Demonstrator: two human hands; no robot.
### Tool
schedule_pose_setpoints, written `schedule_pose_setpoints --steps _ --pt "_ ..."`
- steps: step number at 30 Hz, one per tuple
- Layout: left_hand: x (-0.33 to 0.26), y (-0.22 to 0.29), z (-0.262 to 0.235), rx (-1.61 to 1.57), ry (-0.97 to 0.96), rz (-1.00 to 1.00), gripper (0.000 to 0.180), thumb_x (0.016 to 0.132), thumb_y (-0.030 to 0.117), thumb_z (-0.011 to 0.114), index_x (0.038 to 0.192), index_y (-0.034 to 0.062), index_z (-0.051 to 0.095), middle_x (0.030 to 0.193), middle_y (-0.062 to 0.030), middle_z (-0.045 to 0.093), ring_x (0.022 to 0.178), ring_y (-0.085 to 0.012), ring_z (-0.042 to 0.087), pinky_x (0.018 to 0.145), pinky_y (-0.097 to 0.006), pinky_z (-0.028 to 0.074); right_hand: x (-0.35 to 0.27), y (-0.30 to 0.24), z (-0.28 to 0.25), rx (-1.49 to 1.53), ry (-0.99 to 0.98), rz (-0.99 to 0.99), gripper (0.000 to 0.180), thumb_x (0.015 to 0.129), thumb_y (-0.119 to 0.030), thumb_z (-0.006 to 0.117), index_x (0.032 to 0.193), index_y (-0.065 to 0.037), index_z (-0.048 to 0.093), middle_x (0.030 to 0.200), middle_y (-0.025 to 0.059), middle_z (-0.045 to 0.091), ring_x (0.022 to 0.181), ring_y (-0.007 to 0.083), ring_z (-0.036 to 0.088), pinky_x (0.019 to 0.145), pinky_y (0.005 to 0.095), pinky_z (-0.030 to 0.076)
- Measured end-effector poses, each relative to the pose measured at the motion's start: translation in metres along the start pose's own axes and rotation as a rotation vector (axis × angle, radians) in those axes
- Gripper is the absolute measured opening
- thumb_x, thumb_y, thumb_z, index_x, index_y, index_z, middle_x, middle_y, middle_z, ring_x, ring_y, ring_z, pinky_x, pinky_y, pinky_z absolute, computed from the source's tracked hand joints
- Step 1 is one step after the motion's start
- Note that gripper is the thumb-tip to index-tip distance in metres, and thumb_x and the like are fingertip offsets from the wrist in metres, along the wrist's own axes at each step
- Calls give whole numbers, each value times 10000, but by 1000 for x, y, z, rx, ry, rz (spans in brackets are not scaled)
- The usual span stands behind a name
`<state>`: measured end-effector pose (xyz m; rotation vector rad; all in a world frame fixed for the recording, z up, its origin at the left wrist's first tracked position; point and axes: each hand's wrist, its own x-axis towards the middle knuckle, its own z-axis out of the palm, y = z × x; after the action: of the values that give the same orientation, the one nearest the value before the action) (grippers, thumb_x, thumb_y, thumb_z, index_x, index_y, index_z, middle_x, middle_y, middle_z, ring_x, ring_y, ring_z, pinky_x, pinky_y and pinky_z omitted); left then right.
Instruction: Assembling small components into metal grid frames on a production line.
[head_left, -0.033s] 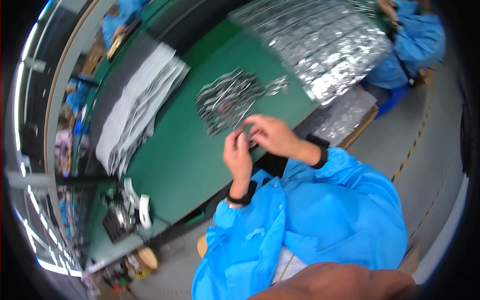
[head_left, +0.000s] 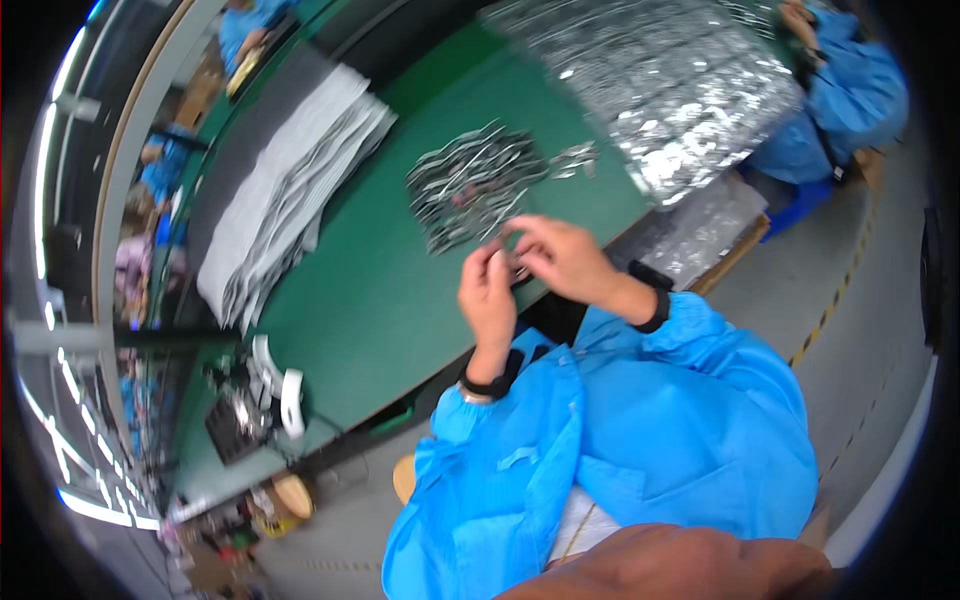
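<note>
Two hands met above the near edge of the green table [head_left: 400, 300]: the left hand [head_left: 487, 292] and the right hand [head_left: 560, 258] both had fingertips pinched together on one small silvery piece [head_left: 512, 262], held up between them, probably so it could be worked close to the eye. Just beyond the grip lay a loose heap of silvery pieces [head_left: 470, 185], within easy reach, with a broad spread of shiny foil packets [head_left: 660, 90] farther off to the right and a stack of grey sheets [head_left: 290, 190] well away to the left. Nothing stood between the pinch and the heap.
</note>
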<state>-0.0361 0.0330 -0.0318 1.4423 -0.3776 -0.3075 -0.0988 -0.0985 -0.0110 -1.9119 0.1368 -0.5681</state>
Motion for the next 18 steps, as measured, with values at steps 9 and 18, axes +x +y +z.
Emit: schedule_pose_setpoints --steps 9,18 --pt "-3 -4 3 -176 -22 -39 155 957 80 486 1090 3 512 893 -49 600 735 -80 590 632 -260 571 13 3 4 -28 136 -88 365 773 24 635 1126 -51 581 910 96 670 669 183 629 592 297 502" --pt "-1 -4 1 -5 -41 34 179 945 58 489 1091 -31 542 772 -22 592 651 -62 571 582 -200 481 17 0 13 -49 147 -101 433 776 1 635 1195 -69 550 832 95 654 690 223 633 618 321 506"
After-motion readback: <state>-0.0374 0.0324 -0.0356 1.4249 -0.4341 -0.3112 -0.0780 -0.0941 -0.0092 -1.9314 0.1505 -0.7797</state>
